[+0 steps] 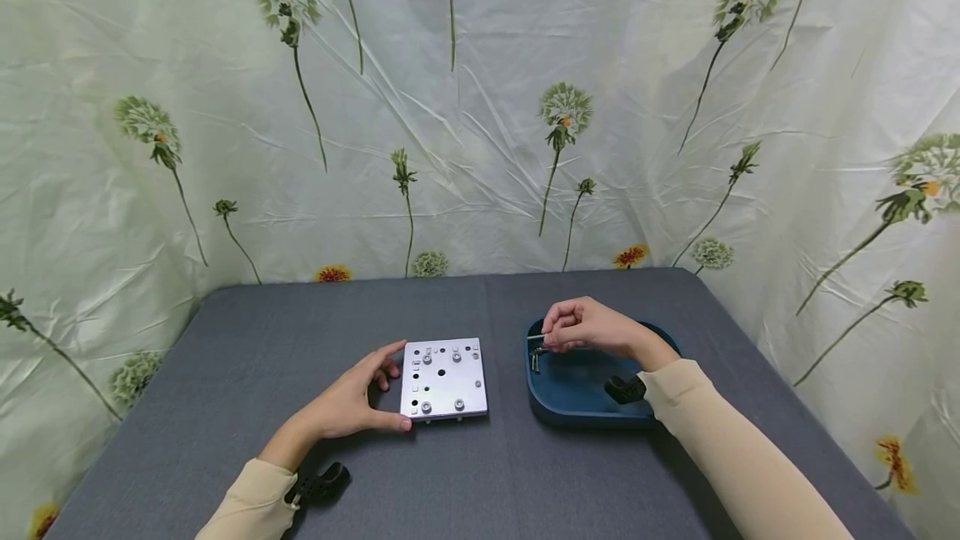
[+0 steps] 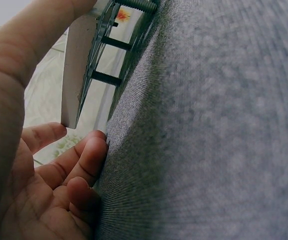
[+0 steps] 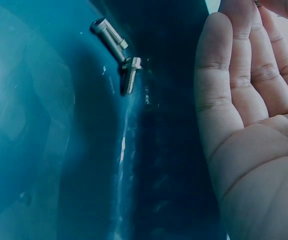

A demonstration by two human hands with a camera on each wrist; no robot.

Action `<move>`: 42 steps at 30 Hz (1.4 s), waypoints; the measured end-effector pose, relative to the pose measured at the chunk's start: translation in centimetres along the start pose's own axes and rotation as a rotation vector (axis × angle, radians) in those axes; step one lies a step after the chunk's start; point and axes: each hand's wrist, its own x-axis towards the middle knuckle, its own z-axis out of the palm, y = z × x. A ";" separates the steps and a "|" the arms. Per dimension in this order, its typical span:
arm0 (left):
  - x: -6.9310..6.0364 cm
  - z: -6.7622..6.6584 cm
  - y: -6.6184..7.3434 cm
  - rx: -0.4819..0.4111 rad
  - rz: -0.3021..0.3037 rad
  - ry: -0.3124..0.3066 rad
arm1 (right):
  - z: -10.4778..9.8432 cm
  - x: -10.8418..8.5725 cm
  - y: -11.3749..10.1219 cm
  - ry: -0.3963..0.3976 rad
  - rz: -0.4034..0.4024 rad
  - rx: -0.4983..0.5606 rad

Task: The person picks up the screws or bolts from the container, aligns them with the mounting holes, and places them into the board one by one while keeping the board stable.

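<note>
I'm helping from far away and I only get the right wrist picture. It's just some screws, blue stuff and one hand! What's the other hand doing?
Observer: The left hand is gripping a silver metal plate by its left side, as the head view shows.

Operator: Ooh! Is the plate inside the blue thing?

Observer: No, the head view shows it off to the left of the blue tray, with a gap between them.

Operator: And is anything poking out underneath it?

Observer: Yes, the left wrist view shows dark threaded shafts sticking out from its underside.
</note>
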 end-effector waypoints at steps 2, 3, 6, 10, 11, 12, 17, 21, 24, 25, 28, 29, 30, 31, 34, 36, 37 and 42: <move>0.1 0.0 0.0 0.005 -0.005 0.003 | 0.1 0.2 -0.3 -0.002 0.000 0.002; 0.1 0.0 0.0 0.004 -0.009 0.004 | 0.1 0.3 -0.4 -0.002 -0.001 0.002; 0.2 0.0 0.0 0.008 -0.018 0.004 | 0.1 0.6 -0.7 0.000 0.000 -0.001; 0.3 0.0 0.1 0.005 -0.017 0.005 | 0.2 0.9 -0.9 0.003 -0.002 -0.014; 0.3 0.0 0.1 0.003 -0.011 0.004 | 0.3 0.9 -1.0 0.002 -0.003 -0.018; 0.3 0.0 0.1 -0.001 -0.008 0.003 | 0.4 1.0 -1.0 0.000 -0.007 -0.023; 0.3 0.0 0.2 -0.012 0.009 -0.004 | 0.8 1.3 -1.3 -0.010 -0.016 -0.044; 0.2 0.1 0.2 -0.018 0.006 -0.001 | 1.2 1.8 -1.7 -0.014 -0.025 -0.052; 0.1 0.1 0.1 -0.015 0.002 0.002 | 1.4 2.1 -2.0 -0.012 -0.034 -0.055; 0.1 0.1 0.1 -0.014 -0.003 0.004 | 1.6 2.2 -2.2 -0.010 -0.036 -0.056; 0.0 0.2 0.0 -0.010 -0.005 0.006 | 1.9 2.7 -2.6 -0.003 -0.048 -0.077; 0.0 0.2 0.0 -0.011 -0.004 0.007 | 2.1 2.9 -2.7 -0.001 -0.050 -0.085; 0.1 0.2 -0.1 -0.010 -0.005 0.007 | 2.2 3.1 -2.8 0.000 -0.053 -0.091; 0.1 0.3 -0.2 -0.009 -0.009 0.008 | 2.4 3.3 -2.9 0.002 -0.051 -0.098; 0.1 0.3 -0.3 -0.006 -0.010 0.008 | 2.9 4.0 -3.2 -0.003 -0.057 -0.117; 0.1 0.3 -0.3 -0.006 -0.007 0.006 | 3.2 4.5 -3.4 -0.008 -0.057 -0.120; 0.0 0.3 -0.2 -0.008 -0.010 0.005 | 3.3 4.7 -3.6 -0.009 -0.058 -0.120; 0.1 0.3 -0.2 -0.012 -0.015 0.001 | 4.0 5.6 -4.0 -0.006 -0.053 -0.104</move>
